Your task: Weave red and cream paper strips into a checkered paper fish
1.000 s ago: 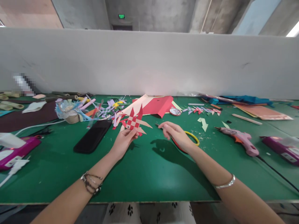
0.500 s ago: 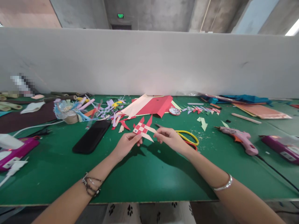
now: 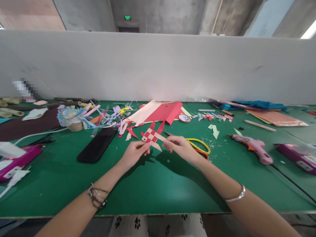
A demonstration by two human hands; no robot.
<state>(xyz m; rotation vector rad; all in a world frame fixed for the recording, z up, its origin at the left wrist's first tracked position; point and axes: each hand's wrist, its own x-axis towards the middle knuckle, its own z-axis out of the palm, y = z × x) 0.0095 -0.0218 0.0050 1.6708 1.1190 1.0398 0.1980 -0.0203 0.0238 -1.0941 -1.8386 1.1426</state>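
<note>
A woven paper fish [image 3: 150,135] in red and cream checks is held up between my hands, a dark eye at its left end and pointed strips trailing off it. My left hand [image 3: 135,151] pinches its lower left side between thumb and fingers. On the right, my right hand [image 3: 179,146] has thumb and fingertips closed on one cream strip of the tail. Scissors [image 3: 198,144] with yellow and red handles lie on the table just behind my right hand, partly covered by it.
A black phone [image 3: 97,145] lies to the left, near a purple power strip [image 3: 21,161]. Red and cream paper sheets [image 3: 160,113] and paper scraps [image 3: 112,118] are behind. A pink glue gun [image 3: 254,146] with its cord and a second purple power strip [image 3: 296,156] are on the right.
The paper fish has tilted very slightly in my hands. Both hands keep their grip and have barely moved.
</note>
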